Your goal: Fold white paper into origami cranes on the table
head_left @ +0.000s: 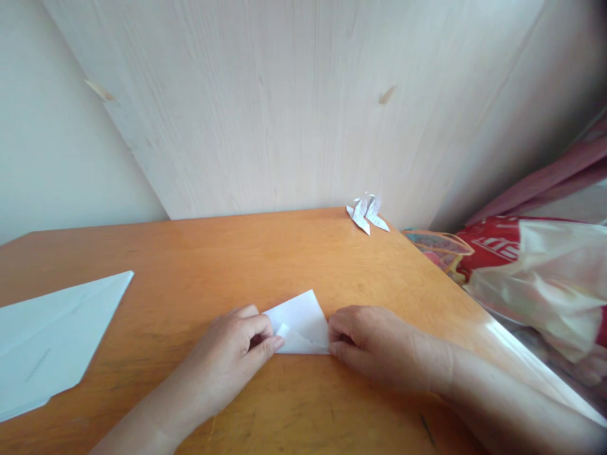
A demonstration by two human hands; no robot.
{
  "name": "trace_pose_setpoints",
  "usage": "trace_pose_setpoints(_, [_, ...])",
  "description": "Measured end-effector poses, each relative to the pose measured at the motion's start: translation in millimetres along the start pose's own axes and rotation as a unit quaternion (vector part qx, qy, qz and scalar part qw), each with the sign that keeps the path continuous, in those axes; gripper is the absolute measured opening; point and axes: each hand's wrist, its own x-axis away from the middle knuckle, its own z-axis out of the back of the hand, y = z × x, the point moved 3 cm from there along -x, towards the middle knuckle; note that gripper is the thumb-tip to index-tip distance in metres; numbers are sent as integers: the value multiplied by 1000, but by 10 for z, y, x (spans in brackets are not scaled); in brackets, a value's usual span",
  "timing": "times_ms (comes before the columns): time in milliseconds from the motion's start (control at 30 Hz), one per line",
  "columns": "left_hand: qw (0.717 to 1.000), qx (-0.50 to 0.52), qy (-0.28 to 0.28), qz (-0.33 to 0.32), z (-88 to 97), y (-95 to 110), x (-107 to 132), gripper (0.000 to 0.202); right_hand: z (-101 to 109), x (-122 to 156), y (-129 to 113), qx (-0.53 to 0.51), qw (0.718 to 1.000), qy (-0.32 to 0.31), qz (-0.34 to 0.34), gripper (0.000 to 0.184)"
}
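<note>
A folded sheet of white paper [303, 319] lies on the wooden table between my two hands, one corner pointing away from me. At its left end, my left hand [244, 338] pinches the edge between thumb and fingers, beside a small turned-up flap. My right hand [367, 338] has its fingers closed on the paper's right corner, which they cover. Along the side nearest me runs a straight edge, and a slanting crease or layer edge shows on the paper's face.
A stack of white paper [57, 341] lies on the left of the table [227, 253]. Folded paper figures [367, 215] stand at the far right corner, near the pale wood panel [284, 114]. Beyond the right edge are a red bag [496, 243] and a whitish plastic bag [554, 278].
</note>
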Motion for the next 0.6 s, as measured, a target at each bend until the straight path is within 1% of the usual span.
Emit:
trace_pose_setpoints(400, [1000, 13, 7, -11, -20, 3, 1, 30, 10, -43, -114, 11, 998, 4, -57, 12])
trace_pose_setpoints(600, [1000, -1, 6, 2, -9, 25, -5, 29, -29, -49, -74, 8, 998, 8, -55, 10])
